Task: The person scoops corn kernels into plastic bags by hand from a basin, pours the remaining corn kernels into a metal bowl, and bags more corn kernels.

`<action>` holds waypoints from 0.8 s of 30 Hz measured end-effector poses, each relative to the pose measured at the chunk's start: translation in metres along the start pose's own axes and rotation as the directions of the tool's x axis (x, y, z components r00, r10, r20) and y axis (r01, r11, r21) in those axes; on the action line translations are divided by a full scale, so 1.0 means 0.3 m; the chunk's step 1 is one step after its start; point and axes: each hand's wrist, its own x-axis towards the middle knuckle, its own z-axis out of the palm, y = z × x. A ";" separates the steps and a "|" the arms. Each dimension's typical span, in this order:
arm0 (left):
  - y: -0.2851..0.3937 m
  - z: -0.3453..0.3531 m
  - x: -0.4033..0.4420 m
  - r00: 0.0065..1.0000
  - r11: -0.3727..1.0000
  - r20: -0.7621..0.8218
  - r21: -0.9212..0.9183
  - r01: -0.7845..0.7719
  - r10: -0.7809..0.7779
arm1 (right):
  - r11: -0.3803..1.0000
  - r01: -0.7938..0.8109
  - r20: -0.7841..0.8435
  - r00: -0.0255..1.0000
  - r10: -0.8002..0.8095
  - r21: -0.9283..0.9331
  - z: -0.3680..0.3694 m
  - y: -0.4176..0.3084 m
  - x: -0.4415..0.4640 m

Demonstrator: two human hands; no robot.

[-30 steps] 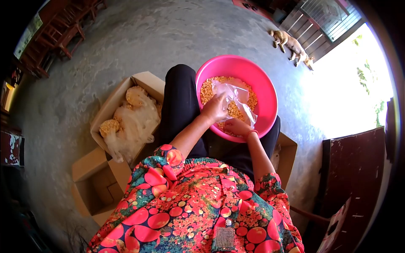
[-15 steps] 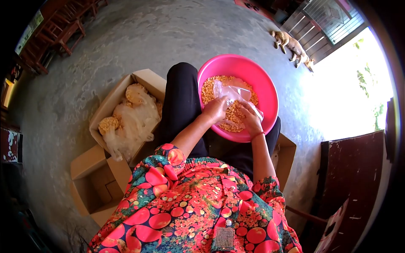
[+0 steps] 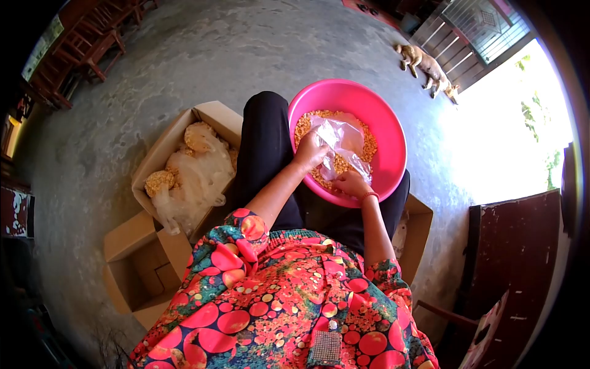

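A bright pink basin [image 3: 389, 126] sits between my knees with yellow corn-like kernels [image 3: 302, 127] in its bottom. Over the kernels, a clear plastic bag [image 3: 348, 139] hangs loosely spread between my hands. My left hand [image 3: 312, 151] pinches the bag's upper left edge. Lower down, near the basin's front rim, my right hand [image 3: 352, 183] has its fingers curled in at the bag's lower part, just above the kernels. The right fingertips are partly hidden, and a red bracelet circles that wrist.
To the left, a cardboard box [image 3: 216, 115] holds clear bags [image 3: 198, 178] with yellow pieces. An open cardboard box [image 3: 130, 237] stands below it, and another box [image 3: 418, 229] by my right leg. A dog [image 3: 427, 66] lies on the floor near the bright doorway.
My left hand has lifted slightly up and left with the bag's edge. My right hand has moved down and left, and the bag is spread wider between them.
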 end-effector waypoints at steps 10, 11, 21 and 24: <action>-0.027 0.020 0.012 0.999 0.996 -0.013 -0.081 -0.038 0.037 | 0.922 -0.180 -0.309 0.949 0.070 -0.343 0.022 0.094 0.086; -0.031 0.022 0.013 0.999 0.996 -0.024 -0.077 -0.048 0.046 | 0.904 -0.217 -0.240 0.962 0.133 -0.368 0.020 0.088 0.084; -0.016 0.026 0.012 0.999 0.996 -0.028 -0.083 -0.019 0.017 | 0.834 -0.162 -0.093 0.987 0.133 -0.527 0.068 -0.016 0.097; -0.035 0.023 0.015 1.000 0.999 -0.012 -0.044 -0.018 0.018 | 0.846 -0.150 -0.068 0.989 0.135 -0.512 0.078 -0.091 0.096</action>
